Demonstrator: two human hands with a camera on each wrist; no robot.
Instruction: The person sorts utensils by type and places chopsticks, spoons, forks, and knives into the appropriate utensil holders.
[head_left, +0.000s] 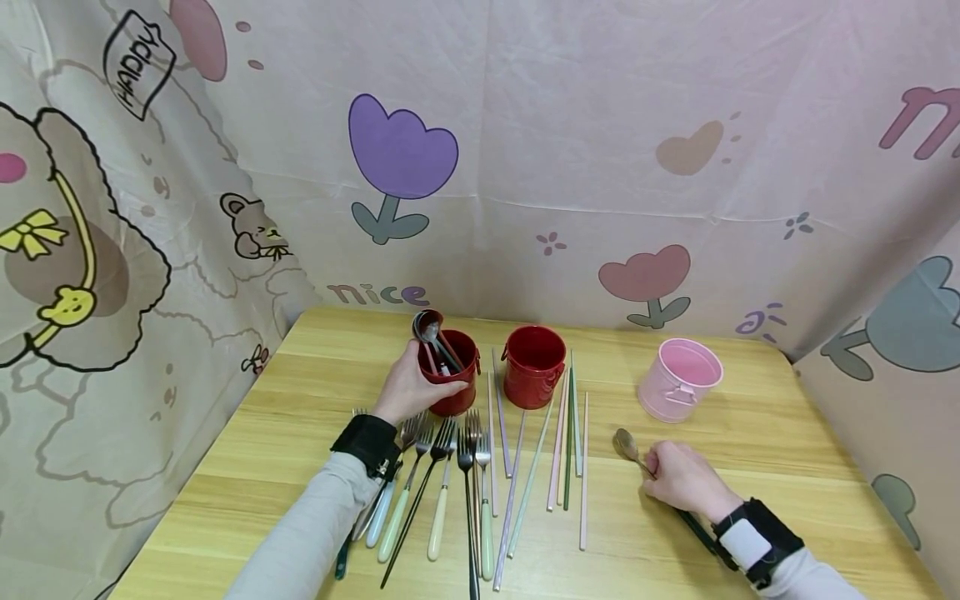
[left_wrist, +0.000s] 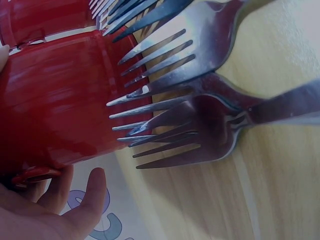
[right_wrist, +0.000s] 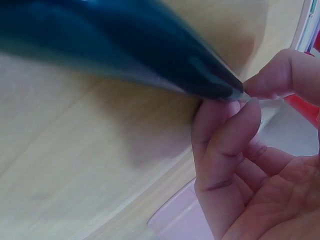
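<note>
My left hand (head_left: 411, 390) grips the side of a small red bucket (head_left: 457, 400) that holds several spoons (head_left: 432, 335). In the left wrist view, the bucket wall (left_wrist: 55, 100) fills the left side, with my fingers (left_wrist: 92, 200) around it. On the right of the table, my right hand (head_left: 686, 479) pinches a spoon (head_left: 624, 442) with a dark green handle. Its bowl points away toward the back left. In the right wrist view, the thumb and fingertips hold it at the narrow end of the glossy handle (right_wrist: 150, 55).
Several forks (head_left: 438, 521) lie in front of the left bucket, tines close to it. A second red bucket (head_left: 534, 387) stands beside it, with several pastel chopsticks (head_left: 517, 500) spread in front. A pink bucket (head_left: 667, 392) stands at the back right. Printed cloth (head_left: 540, 167) hangs behind the wooden table.
</note>
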